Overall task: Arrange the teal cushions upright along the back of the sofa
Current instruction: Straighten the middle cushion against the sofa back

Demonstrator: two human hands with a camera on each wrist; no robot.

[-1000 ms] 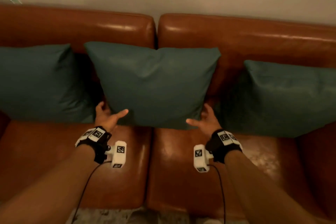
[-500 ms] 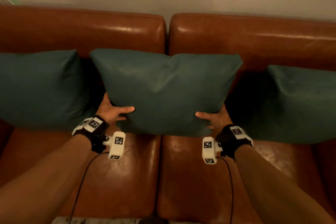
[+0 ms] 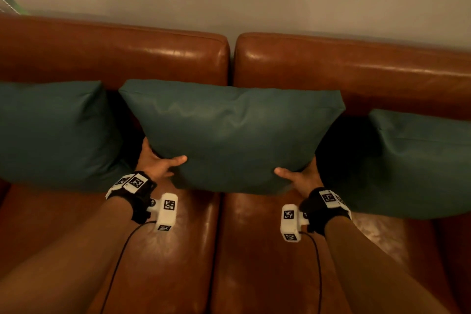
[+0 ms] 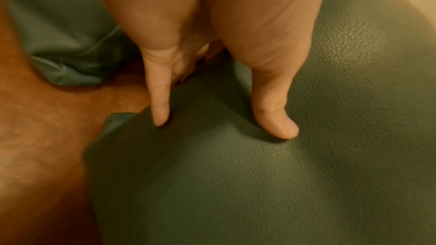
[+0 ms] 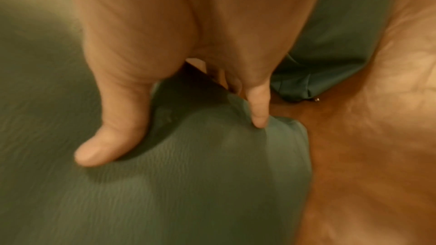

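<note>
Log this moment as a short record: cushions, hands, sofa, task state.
middle cushion: upright, over the seam between the two back sections
left hand: grips its lower left corner, thumb on the front
right hand: grips its lower right corner, thumb on the front
left cushion: upright against the back
right cushion: leaning against the back
sofa: brown leather
task state: middle cushion not yet released

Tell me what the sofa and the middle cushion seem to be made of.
Sofa: looks like brown leather or a leather-look cover, glossy, with bright highlights and creases. Middle cushion, gripped by the left hand and right hand: teal, matte, with a fine pebbled grain up close; possibly faux leather, possibly textured fabric.
</note>
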